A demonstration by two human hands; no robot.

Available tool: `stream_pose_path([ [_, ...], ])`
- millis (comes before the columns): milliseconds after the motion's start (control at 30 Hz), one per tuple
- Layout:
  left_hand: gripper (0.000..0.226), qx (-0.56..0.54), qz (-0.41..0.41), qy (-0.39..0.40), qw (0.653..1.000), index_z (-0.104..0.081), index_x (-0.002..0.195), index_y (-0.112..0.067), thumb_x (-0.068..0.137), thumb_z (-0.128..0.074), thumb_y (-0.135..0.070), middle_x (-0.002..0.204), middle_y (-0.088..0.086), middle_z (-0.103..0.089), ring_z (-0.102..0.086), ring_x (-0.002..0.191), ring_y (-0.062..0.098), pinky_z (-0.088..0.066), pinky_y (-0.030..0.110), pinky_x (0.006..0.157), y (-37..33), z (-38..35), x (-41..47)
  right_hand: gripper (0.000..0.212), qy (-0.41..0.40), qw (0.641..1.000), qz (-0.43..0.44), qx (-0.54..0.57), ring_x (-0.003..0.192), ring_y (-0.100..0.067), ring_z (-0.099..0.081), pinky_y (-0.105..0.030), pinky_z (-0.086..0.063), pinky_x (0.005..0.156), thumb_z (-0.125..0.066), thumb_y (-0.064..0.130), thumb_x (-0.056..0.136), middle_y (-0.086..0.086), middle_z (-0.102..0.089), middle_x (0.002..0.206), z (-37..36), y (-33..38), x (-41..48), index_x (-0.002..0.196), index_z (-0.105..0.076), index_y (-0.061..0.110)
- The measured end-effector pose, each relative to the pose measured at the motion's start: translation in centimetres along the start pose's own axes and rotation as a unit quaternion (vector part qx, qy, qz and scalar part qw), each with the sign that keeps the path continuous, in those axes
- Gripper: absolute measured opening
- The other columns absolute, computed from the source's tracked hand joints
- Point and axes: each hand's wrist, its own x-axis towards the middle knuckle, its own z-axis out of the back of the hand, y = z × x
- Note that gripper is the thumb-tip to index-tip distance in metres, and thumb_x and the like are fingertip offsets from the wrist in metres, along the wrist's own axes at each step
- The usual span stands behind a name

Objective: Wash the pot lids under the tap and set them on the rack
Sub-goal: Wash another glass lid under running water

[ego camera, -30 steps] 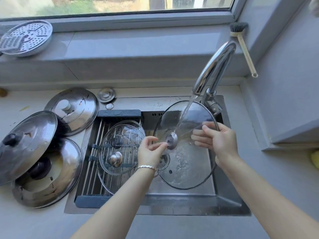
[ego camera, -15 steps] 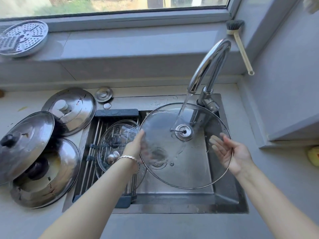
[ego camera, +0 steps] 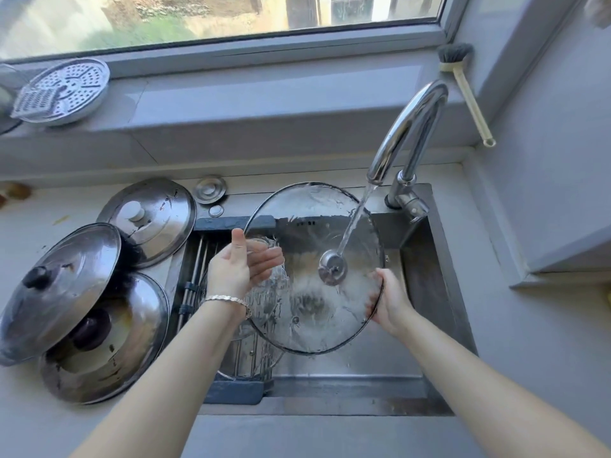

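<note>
glass lid (ego camera: 307,292) between left hand (ego camera: 238,269) and right hand (ego camera: 390,305)

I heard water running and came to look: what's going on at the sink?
A person is rinsing a large glass lid under the running tap. The right hand has a grip on its right rim; the left hand lies open against its left side. Water hits the knob. A smaller glass lid lies on the rack, and steel lids wait on the counter at left.
</note>
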Motion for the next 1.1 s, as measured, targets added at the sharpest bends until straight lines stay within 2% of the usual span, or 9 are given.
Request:
stream_pose_path([
  [133,0.049,-0.024,0.037,-0.032,0.999,-0.052,0.068,-0.009,0.094,-0.034,-0.047,0.057,0.002,-0.069,-0.066,0.049,0.01,-0.054,0.02,0.046,2.1,0.2,0.5,0.016,-0.056,0.985,0.146,-0.076,0.047,-0.012,-0.035,-0.023,-0.03,0.046,-0.045,0.033,0.093,0.003,-0.037,0.056,0.5,3.6,-1.9,0.098,-0.054,0.02],
  [300,0.059,-0.1,0.259,-0.028,0.96,-0.05,0.066,-0.008,0.092,-0.029,-0.057,0.055,0.008,-0.062,-0.061,0.045,0.018,-0.052,0.025,0.041,5.8,-1.7,0.9,0.015,-0.084,0.913,0.325,-0.232,0.059,-0.016,-0.046,-0.024,-0.043,0.049,-0.057,0.026,0.089,-0.001,-0.047,0.069,1.2,9.2,-5.8,0.085,-0.058,0.011],
  [467,0.053,-0.151,0.341,-0.009,0.928,-0.048,0.071,-0.006,0.092,-0.036,-0.053,0.058,0.009,-0.059,-0.06,0.043,0.019,-0.053,0.028,0.047,7.9,-4.3,-0.6,0.024,-0.092,0.875,0.344,-0.328,0.059,-0.018,-0.053,-0.036,-0.049,0.063,-0.065,0.03,0.082,-0.003,-0.054,0.069,1.8,11.7,-7.9,0.084,-0.06,0.007],
  [600,0.049,-0.174,0.292,-0.051,0.939,-0.033,0.059,-0.01,0.096,-0.039,-0.042,0.037,0.003,-0.041,-0.038,0.019,0.007,-0.034,0.012,0.025,7.2,-3.9,-0.2,0.029,-0.092,0.887,0.257,-0.373,0.046,-0.018,-0.051,-0.026,-0.04,0.055,-0.063,0.032,0.085,-0.004,-0.054,0.058,3.8,11.7,-7.0,0.066,-0.053,0.012],
  [700,0.051,-0.173,0.227,-0.073,0.956,-0.019,0.055,-0.018,0.097,-0.038,-0.039,0.036,-0.001,-0.02,-0.02,0.02,0.005,-0.016,0.007,0.027,5.4,-3.2,0.0,0.026,-0.076,0.909,0.163,-0.376,0.049,-0.019,-0.053,-0.024,-0.046,0.052,-0.058,0.032,0.09,-0.008,-0.056,0.061,4.7,9.9,-5.5,0.08,-0.056,0.008],
  [800,0.049,-0.056,0.172,-0.107,0.978,-0.029,0.056,-0.015,0.095,-0.042,-0.042,0.033,-0.004,-0.034,-0.033,0.022,0.007,-0.029,0.01,0.032,3.6,-2.5,0.3,0.035,-0.04,0.939,0.07,-0.334,0.053,-0.022,-0.054,-0.018,-0.045,0.042,-0.055,0.026,0.092,-0.023,-0.061,0.077,4.8,7.8,-3.4,0.104,-0.057,-0.007],
  [867,0.049,0.037,0.098,-0.11,0.988,-0.036,0.058,-0.014,0.095,-0.04,-0.045,0.029,-0.003,-0.046,-0.045,0.024,0.008,-0.039,0.018,0.04,2.4,-2.3,0.1,0.046,-0.049,0.939,0.075,-0.333,0.066,-0.025,-0.056,-0.027,-0.051,0.057,-0.056,0.021,0.092,-0.033,-0.061,0.1,4.7,6.9,-1.6,0.122,-0.05,-0.013],
  [1000,0.051,0.121,-0.003,-0.114,0.986,-0.043,0.06,-0.009,0.093,-0.041,-0.048,0.038,0.001,-0.057,-0.056,0.033,0.013,-0.052,0.035,0.059,0.2,-2.6,-0.3,0.057,-0.079,0.944,0.162,-0.277,0.116,-0.025,-0.053,-0.042,-0.042,0.103,-0.057,0.015,0.088,-0.013,-0.051,0.129,3.0,8.0,0.3,0.139,-0.037,0.001],
  [1100,0.051,0.147,-0.046,-0.107,0.982,-0.043,0.059,-0.011,0.091,-0.044,-0.051,0.042,0.0,-0.058,-0.061,0.045,0.024,-0.056,0.049,0.07,-0.6,-2.8,-0.5,0.018,-0.091,0.958,0.185,-0.198,0.082,-0.007,-0.048,-0.024,-0.04,0.087,-0.052,0.01,0.077,0.01,-0.046,0.086,1.0,8.9,1.4,0.086,-0.053,0.026],
])
